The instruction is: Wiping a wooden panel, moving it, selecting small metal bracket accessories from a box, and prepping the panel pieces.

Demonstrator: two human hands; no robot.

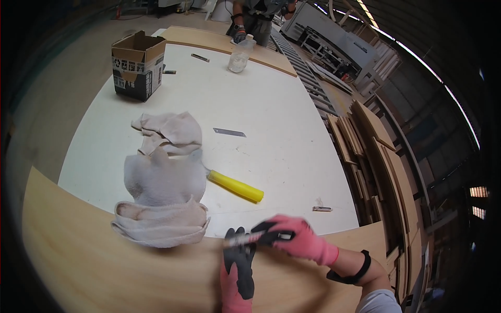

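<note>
My right hand (297, 237), in a pink glove with black fingers, is closed around a slim whitish stick-shaped thing (243, 239) with red marks. Motion blurs this thing, so its kind is unclear. Below it my left hand (238, 274) lies palm up in a matching glove, fingers stretched out; the slim thing crosses over them. Both hands are above a light wood panel (172, 276) along the near edge. Up and left of them, crumpled pale cloths (164, 177) lie in a heap. A yellow-handled tool (235, 186) sticks out beside the heap, its other end partly hidden.
On the white tabletop (282, 115) lie a flat metal blade (229, 132) and several small slim pieces, one (322, 208) at right. An open cardboard box (138, 68) and a clear bottle (240, 56) stand farther back. A person (255, 21) stands opposite. Boards (365, 161) are stacked at right.
</note>
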